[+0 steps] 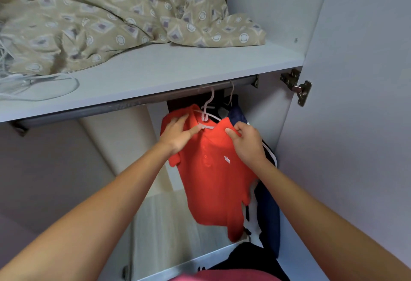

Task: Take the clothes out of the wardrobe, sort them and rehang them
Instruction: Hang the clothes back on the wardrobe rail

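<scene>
One wardrobe shelf (pixel 169 73) sitting above the hands, one patterned sheet (pixel 106 13) bunched on it, one rail (pixel 124 105) running under its front edge. One open door (pixel 355 102) standing just right of the grip, one hinge (pixel 297 86) showing on it. One red polo shirt (pixel 213 182) hanging on a pale hanger (pixel 206 111) hooked on the rail; a second hook (pixel 231 92) sitting just behind it, carrying dark blue clothing (pixel 266 214).

Both arms reaching forward and up. Left hand (pixel 178 135) lying on the shirt's left shoulder, fingers straight, forefinger touching the hanger bar at the collar. Right hand (pixel 246 145) pinching the right collar edge, fingers curled on the fabric.

Rail left of the grip showing bare; the right side crowded by the dark clothing against the side wall.
</scene>
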